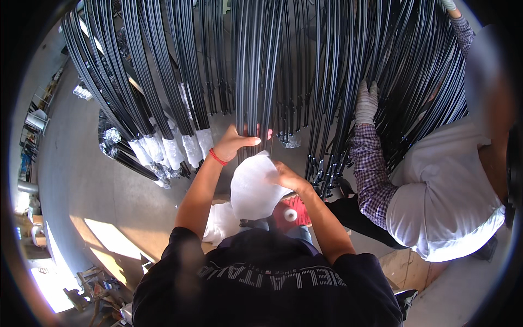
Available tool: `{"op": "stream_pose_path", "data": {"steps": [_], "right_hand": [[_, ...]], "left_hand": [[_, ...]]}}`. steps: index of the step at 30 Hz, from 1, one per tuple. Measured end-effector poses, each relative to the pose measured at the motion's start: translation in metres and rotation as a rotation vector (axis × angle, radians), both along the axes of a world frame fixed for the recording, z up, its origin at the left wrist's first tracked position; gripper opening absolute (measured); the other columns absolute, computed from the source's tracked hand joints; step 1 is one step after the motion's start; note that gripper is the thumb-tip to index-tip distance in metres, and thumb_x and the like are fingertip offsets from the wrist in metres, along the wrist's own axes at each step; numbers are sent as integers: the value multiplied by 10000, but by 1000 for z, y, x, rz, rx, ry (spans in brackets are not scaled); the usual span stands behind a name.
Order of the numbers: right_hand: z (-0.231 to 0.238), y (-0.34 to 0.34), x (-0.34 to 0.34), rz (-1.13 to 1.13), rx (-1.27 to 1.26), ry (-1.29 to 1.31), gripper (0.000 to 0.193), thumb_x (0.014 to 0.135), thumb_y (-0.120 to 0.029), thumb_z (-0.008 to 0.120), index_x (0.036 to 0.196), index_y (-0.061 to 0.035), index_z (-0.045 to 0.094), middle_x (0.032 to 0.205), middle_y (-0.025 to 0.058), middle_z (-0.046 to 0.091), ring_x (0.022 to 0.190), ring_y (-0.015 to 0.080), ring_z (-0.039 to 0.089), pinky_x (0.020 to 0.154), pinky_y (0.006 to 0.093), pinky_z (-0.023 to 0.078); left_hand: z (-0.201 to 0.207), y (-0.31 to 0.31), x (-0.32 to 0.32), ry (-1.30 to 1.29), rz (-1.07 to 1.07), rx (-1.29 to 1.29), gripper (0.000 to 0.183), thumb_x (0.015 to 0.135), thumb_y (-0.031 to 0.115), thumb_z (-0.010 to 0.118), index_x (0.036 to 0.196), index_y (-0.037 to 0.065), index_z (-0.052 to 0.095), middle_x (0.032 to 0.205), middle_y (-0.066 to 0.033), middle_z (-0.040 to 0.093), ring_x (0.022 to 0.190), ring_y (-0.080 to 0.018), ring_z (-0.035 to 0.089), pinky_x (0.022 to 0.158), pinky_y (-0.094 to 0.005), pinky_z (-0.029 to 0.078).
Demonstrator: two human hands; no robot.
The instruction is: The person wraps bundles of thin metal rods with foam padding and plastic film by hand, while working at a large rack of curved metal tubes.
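Note:
A bundle of long, thin black rods point(253, 71) hangs down in front of me. Around its lower part my left hand point(239, 141) is closed, a red cord on the wrist. Just below, a thin white wrapping sheet point(253, 191), perhaps foam, covers the lower ends of the rods from view. The sheet's right edge is pinched in my right hand point(286, 177), its fingertips partly behind the sheet. More white sheets point(219, 223) lie near my lap, beside a white roll point(291, 215) on something red.
To the left hang more black rod bundles point(144, 71), their lower ends wrapped in white point(171, 152). Many unwrapped rods point(332, 109) hang to the right. There a co-worker's gloved hand point(366, 103) touches them, with the person's body close to my right arm.

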State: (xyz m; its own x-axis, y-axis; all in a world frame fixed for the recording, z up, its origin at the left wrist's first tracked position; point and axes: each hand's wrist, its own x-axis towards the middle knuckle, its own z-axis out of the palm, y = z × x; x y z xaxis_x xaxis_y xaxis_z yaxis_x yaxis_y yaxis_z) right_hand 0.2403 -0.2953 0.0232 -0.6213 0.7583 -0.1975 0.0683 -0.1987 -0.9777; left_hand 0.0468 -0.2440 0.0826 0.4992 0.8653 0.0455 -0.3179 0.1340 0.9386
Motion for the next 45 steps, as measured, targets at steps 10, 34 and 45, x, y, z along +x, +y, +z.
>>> {"op": "stream_pose_path", "data": {"steps": [10,34,45], "right_hand": [[-47,-1,28,-55,-496,798,392,732,-170,562,1036,64,480,1197,222,432,1111,302,421,971,408,313],[-65,-15,12,-86,-610,705,259,795,-271,489,674,-46,528,612,38,493,545,138,465,472,243,360],[-97,-3,11,-301,-341,539,264,779,-269,532,657,-35,529,727,94,535,681,193,508,619,314,426]], "left_hand": [[15,0,18,75,31,51,359,709,24,612,1042,-67,518,1033,-186,576,959,-237,574,853,-326,445],[-30,-25,0,302,-104,-132,264,743,209,638,915,19,574,810,-27,576,772,-111,540,690,-241,415],[-25,-34,-2,70,-359,-308,313,794,61,539,1096,-4,489,1033,-125,578,974,-207,545,885,-314,403]]}}
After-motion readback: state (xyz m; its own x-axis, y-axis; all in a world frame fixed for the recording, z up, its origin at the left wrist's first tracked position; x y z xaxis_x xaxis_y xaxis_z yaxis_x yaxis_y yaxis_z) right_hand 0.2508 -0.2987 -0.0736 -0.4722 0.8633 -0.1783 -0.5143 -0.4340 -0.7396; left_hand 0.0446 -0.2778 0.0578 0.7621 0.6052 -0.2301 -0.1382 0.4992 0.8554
